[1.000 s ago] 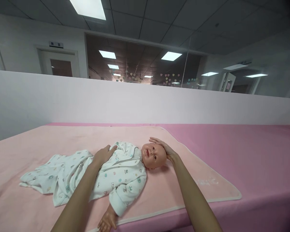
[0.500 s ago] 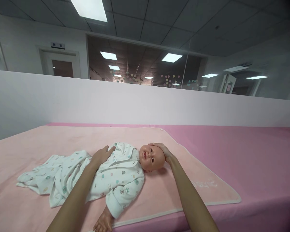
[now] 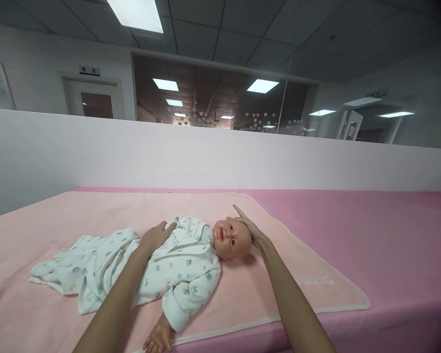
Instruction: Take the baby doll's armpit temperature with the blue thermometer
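A baby doll [image 3: 187, 262] lies on its back in a white printed outfit, its bald head [image 3: 230, 239] to the right and its legs hidden in cloth to the left. My left hand [image 3: 157, 237] rests flat on the doll's chest and belly, with the thumb apart from the fingers. Against the crown of the head sits my right hand [image 3: 253, 229], cupped and not closed around it. One of its fingers points up, away from the head. The doll's bare hand [image 3: 159, 337] sticks out of the near sleeve.
Under the doll is a peach blanket [image 3: 257, 304] with a pale border, spread on a pink sheet [image 3: 353, 235]. A low white wall [image 3: 220, 157] runs along the back. Beyond it are a glass window [image 3: 213, 93] and a door [image 3: 95, 100].
A finger of my right hand has lifted off the doll's head and now points upward. My left hand stays on the doll's body. The view has shifted slightly.
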`<state>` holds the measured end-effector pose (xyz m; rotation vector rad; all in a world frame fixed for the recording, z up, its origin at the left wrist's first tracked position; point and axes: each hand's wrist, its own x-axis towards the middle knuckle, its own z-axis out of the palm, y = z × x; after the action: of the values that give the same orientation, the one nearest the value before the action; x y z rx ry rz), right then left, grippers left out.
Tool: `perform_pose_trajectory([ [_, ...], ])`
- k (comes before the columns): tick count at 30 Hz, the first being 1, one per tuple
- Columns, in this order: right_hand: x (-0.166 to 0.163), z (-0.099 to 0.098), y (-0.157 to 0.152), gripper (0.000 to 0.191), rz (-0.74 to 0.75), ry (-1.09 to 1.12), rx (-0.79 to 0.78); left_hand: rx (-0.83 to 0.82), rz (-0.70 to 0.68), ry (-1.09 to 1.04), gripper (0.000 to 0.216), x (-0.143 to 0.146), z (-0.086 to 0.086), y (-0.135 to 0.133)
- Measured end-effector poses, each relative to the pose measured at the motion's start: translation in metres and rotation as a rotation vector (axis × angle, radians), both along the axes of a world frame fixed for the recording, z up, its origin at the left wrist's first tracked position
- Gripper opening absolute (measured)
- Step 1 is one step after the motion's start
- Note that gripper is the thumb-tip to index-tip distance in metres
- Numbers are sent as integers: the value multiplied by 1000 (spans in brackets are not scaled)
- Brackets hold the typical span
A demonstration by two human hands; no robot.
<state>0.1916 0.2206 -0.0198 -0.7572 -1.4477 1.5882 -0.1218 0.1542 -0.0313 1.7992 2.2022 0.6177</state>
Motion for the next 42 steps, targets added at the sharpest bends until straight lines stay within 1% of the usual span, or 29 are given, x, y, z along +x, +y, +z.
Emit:
perform_pose_trajectory([
  [2, -1, 1, 0, 51, -11, -8, -7, 6, -3, 11, 67, 0, 0, 0],
  [7, -3, 4, 1, 30, -59, -80, 22, 9, -6, 15, 65, 0, 0, -1],
  [14, -4, 4, 2, 24, -103, -79, -4, 10, -3, 4, 65, 0, 0, -1],
  [18, -5, 6, -1, 24, -93, -81, -3, 10, 1, 4, 66, 1, 1, -2],
  [23, -4, 9, -6, 32, 2, -57, -60, 8, 8, -10, 68, 2, 1, -4],
  [28, -4, 9, -6, 42, -7, -9, -42, 17, 5, 21, 69, 1, 1, -3],
  [30, -5, 10, -6, 44, -6, -18, -53, 30, 39, 42, 71, 1, 1, -2],
  [34, -6, 11, -8, 39, 2, -48, -106, 16, 147, 42, 79, 1, 3, -1],
  [36, -7, 11, -8, 37, 10, -54, -124, -17, 152, 30, 80, 1, 4, -2],
  [39, -6, 9, -7, 35, -20, -46, -112, -54, 135, 8, 77, 2, 7, -4],
  [42, -6, 7, -5, 33, -35, -45, -93, -30, 150, -6, 75, 3, 8, -5],
])
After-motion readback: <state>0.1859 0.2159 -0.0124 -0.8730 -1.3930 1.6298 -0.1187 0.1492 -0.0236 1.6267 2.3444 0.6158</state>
